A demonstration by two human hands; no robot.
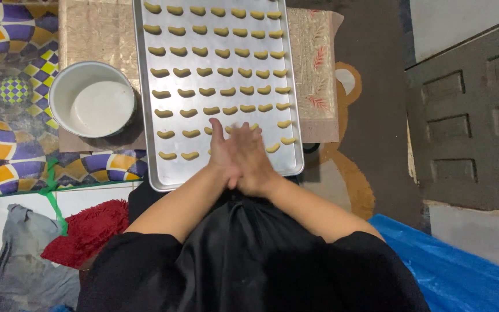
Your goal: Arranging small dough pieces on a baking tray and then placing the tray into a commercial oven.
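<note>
Both hands are pressed together palm to palm over the near end of the tray [145, 115], the left hand [222, 151] under and beside the right hand [252, 159]. The fingers lie straight and close together, pointing toward 12 o'clock; whether any dough sits between the palms cannot be told. The tray lies on the floor in front of the person and carries rows of small curved dough pieces [206, 72], each apart from the next. The hands cover part of the two nearest rows. At 9 o'clock from the tray, just beside it, stands a white pot [64, 86]. A red cloth [90, 228] lies at 7 o'clock from the hands.
</note>
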